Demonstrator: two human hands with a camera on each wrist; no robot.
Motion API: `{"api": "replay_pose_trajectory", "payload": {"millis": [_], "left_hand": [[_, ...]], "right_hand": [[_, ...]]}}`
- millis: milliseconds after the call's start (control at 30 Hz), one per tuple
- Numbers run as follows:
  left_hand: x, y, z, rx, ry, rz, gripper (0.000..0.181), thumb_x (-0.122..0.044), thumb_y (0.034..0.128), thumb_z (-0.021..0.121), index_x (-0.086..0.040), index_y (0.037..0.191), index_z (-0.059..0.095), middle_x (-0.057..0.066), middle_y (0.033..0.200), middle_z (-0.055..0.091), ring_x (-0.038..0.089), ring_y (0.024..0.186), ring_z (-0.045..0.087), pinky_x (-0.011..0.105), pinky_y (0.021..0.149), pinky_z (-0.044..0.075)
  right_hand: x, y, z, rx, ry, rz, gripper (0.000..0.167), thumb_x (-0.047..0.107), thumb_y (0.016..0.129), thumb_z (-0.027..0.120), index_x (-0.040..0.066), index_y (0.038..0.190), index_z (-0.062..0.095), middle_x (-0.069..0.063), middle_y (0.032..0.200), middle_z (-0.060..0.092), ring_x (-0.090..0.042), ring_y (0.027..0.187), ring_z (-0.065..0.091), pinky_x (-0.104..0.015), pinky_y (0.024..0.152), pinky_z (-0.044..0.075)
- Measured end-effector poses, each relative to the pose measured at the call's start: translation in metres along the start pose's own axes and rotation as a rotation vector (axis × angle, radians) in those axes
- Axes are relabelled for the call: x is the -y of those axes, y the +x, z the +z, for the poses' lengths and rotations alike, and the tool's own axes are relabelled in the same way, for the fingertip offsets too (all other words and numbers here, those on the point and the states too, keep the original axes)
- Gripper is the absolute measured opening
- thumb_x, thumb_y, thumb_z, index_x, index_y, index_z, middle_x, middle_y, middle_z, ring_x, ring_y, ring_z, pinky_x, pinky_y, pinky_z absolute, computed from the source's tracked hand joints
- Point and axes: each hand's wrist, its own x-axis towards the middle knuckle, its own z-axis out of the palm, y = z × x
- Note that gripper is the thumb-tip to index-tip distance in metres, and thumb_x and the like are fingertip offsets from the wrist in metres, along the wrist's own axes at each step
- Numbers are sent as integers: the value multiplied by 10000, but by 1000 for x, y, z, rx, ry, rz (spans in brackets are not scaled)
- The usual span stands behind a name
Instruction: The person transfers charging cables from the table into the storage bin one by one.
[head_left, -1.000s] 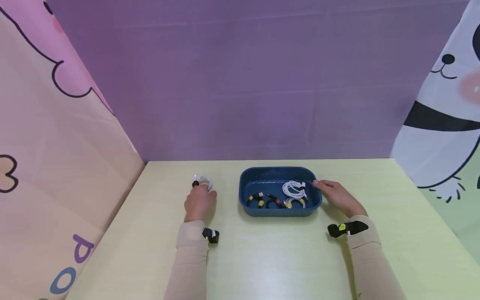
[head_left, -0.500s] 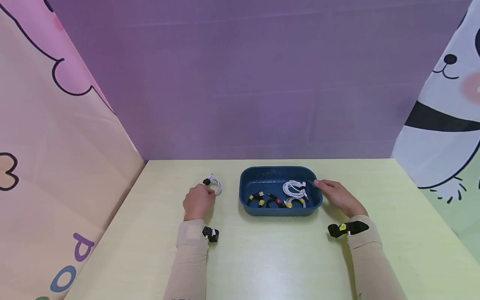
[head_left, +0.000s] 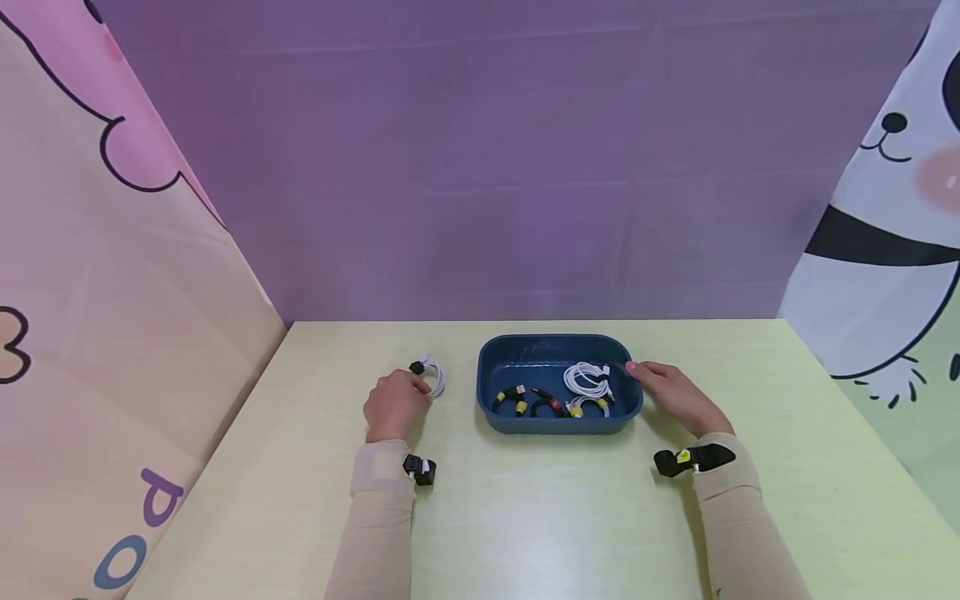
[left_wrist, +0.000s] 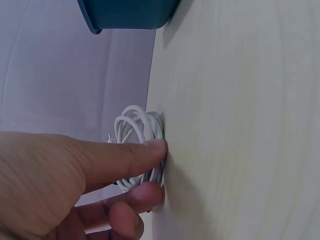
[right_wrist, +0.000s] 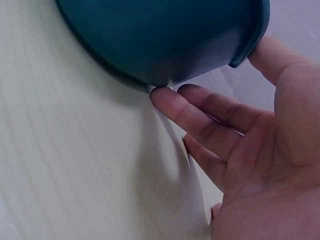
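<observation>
My left hand (head_left: 396, 406) pinches a coil of white cable (head_left: 435, 379), bundled with a black tie, left of the blue bin. In the left wrist view thumb and fingers close on the coil (left_wrist: 142, 125), right by the tabletop; whether it touches is unclear. At the bin's right end, my right hand (head_left: 678, 396) has its thumb over the rim of the blue bin (head_left: 555, 425). Its fingertips (right_wrist: 167, 100) touch the low outer wall in the right wrist view. Inside the bin lie a white cable coil (head_left: 585, 379), a yellow-tied white cable (head_left: 592, 404) and dark cables (head_left: 551, 404).
A pale wood tabletop (head_left: 525, 517) carries everything. Behind it hangs a purple cloth (head_left: 525, 167). Printed cartoon cloths stand at the left (head_left: 150, 333) and right (head_left: 885, 250). A small black camera is strapped to each wrist.
The left hand's cable coil has swung to the right and turned, its tied end then dipping slightly. The left hand itself has barely shifted. My right hand and the bin have stayed in place.
</observation>
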Motion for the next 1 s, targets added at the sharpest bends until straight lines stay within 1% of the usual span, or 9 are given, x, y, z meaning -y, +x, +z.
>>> {"api": "replay_pose_trajectory", "payload": {"millis": [167, 300, 500, 800, 1000], "left_hand": [[-1, 0, 0, 12, 3, -6, 117, -187, 826, 804, -199, 941, 823, 102, 1055, 777, 359, 895, 713, 416, 645, 498], [-3, 0, 0, 11, 4, -12, 140, -225, 803, 851, -201, 938, 821, 78, 1047, 776, 340, 890, 708, 398, 645, 482], [-3, 1, 2, 29, 8, -7, 151, -236, 808, 856, -184, 941, 809, 84, 1045, 769, 330, 876, 701, 376, 624, 461], [0, 2, 1, 58, -5, 43, 128, -214, 838, 833, -149, 937, 786, 103, 1033, 761, 293, 810, 668, 346, 613, 435], [-2, 0, 0, 39, -43, 77, 132, -160, 852, 808, -94, 961, 780, 123, 1029, 763, 269, 796, 654, 314, 611, 418]], "right_hand": [[0, 0, 0, 0, -2, 13, 774, 594, 1041, 447, -24, 1506, 448, -261, 1606, 369, -461, 1541, 230, -627, 1232, 182], [0, 0, 0, 2, -5, 8, 789, 603, 1039, 442, -28, 1512, 437, -263, 1610, 361, -462, 1542, 227, -627, 1233, 182], [0, -1, 0, 2, -7, -7, 785, 598, 1042, 440, -34, 1508, 440, -263, 1605, 371, -461, 1540, 235, -621, 1235, 183], [2, -2, 0, 7, 1, -15, 769, 583, 1048, 440, -35, 1506, 444, -263, 1601, 377, -460, 1538, 239, -622, 1233, 186], [3, -2, 0, 12, 4, -19, 767, 587, 1045, 445, -30, 1501, 454, -262, 1594, 389, -460, 1535, 248, -625, 1231, 189]]}}
